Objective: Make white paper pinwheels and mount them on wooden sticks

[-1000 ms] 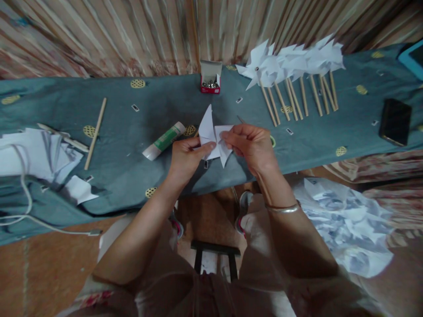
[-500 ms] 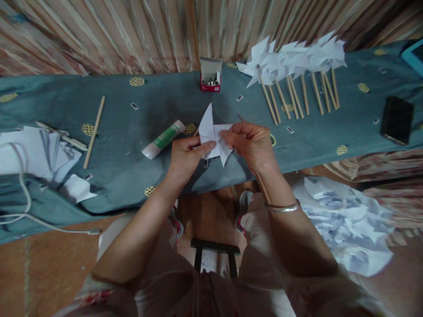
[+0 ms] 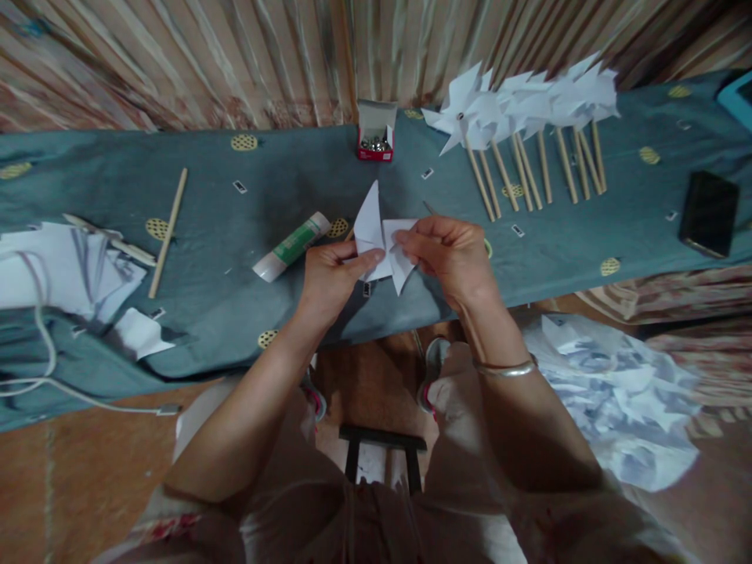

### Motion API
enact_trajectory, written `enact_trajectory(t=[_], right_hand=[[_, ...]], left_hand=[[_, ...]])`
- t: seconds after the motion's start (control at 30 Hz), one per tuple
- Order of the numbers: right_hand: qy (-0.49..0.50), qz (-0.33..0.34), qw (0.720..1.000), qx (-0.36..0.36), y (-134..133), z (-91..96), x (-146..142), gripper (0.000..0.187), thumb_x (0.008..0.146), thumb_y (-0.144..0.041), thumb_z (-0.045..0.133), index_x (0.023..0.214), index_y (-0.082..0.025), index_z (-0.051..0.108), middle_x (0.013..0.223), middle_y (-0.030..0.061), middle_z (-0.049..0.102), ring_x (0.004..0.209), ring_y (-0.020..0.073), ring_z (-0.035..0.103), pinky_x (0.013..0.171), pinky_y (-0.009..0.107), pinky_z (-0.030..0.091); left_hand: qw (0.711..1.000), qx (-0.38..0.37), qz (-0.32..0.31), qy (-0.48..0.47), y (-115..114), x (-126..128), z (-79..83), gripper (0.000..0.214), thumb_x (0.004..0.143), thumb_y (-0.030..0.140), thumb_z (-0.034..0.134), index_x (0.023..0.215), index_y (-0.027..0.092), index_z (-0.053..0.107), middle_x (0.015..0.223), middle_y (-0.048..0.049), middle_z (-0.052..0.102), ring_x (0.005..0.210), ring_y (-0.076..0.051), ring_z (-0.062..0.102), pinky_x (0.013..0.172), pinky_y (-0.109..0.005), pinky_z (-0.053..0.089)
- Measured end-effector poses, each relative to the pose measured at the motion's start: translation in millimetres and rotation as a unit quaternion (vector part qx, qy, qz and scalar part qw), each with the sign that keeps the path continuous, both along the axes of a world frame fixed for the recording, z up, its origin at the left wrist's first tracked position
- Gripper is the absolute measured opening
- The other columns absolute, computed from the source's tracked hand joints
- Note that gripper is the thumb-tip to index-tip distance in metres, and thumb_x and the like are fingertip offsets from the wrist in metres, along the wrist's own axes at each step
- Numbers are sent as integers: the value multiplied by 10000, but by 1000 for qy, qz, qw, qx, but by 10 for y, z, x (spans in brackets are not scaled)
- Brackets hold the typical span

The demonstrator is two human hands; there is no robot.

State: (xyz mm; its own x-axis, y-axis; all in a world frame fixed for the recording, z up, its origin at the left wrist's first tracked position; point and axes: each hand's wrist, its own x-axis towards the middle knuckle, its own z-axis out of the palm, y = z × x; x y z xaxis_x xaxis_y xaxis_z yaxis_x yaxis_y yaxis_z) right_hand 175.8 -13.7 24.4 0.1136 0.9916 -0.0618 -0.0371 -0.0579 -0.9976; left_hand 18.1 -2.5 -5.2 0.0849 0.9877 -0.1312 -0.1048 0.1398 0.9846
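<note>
Both my hands hold a white folded paper pinwheel (image 3: 376, 231) just above the teal cloth-covered table (image 3: 235, 258). My left hand (image 3: 332, 278) pinches its lower left side, thumb on top. My right hand (image 3: 450, 254) is closed on its right flaps with fingertips at the centre. A thin stick tip (image 3: 428, 207) shows behind my right hand. A glue stick (image 3: 292, 246) lies on the cloth just left of my left hand.
A small red box of pins (image 3: 375, 133) stands at the back. Several finished pinwheels on wooden sticks (image 3: 522, 117) lie at the back right, a dark phone (image 3: 708, 213) further right. A loose stick (image 3: 168, 231), cut paper (image 3: 64, 266) and a white cable (image 3: 70, 392) lie left. Paper scraps (image 3: 623, 392) lie on the floor.
Hardly anything has changed: my fingers have shifted slightly on the paper, and the view has drifted a little.
</note>
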Motion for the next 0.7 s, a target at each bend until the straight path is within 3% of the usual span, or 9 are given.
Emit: enact_trajectory(t=[0.23,0.7], right_hand=[[-10,14,1000,-1,-1,-18,9,301,713,-366,821,576,-204,608,509,-52,544,481,71,467,502,245,404],[-25,18,1000,8,9,-47,14,309,723,-364,811,581,-193,596,507,-59,531,477,63,458,472,223,376]], left_hand=[[1000,5,1,-3,-1,6,5,191,623,347,858,713,189,798,682,7,729,653,-152,614,651,-271,490],[1000,9,-7,4,-3,-8,13,197,631,361,855,715,195,792,685,5,726,651,-150,611,654,-281,489]])
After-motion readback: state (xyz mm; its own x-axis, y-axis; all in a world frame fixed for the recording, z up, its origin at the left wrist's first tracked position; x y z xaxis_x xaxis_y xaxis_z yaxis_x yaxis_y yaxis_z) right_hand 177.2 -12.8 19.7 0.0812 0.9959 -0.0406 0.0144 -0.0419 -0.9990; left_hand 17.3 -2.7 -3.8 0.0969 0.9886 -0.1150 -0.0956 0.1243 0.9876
